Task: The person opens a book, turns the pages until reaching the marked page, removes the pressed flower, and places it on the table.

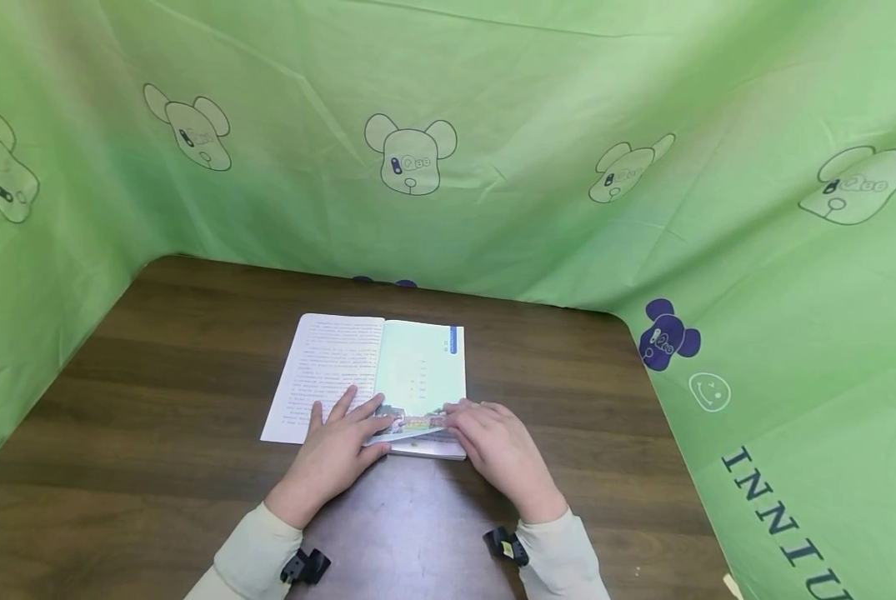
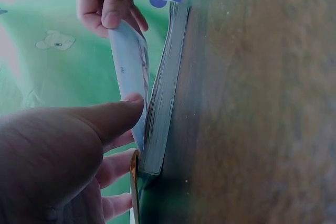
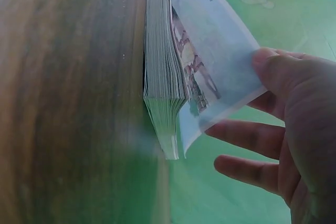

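Note:
An open book (image 1: 327, 367) lies on the table, dense text on its left page and a pale green page (image 1: 417, 358) with a small coloured picture along its near edge on the right. My left hand (image 1: 335, 454) rests on the book near the spine, fingers spread, the thumb over the near edge. At the near right corner, my right hand (image 1: 500, 450) pinches the green page between thumb and fingers. That sheet (image 3: 226, 51) bows up off the thick page block (image 3: 165, 66) in the right wrist view. The right hand's fingertips beneath it are partly hidden.
Dark wood-grain table (image 1: 155, 383) surrounds the book. A green cloth (image 1: 493, 225) printed with bear heads hangs around the table's back and sides. Each wrist wears a small black camera (image 1: 506, 546) at the cuff.

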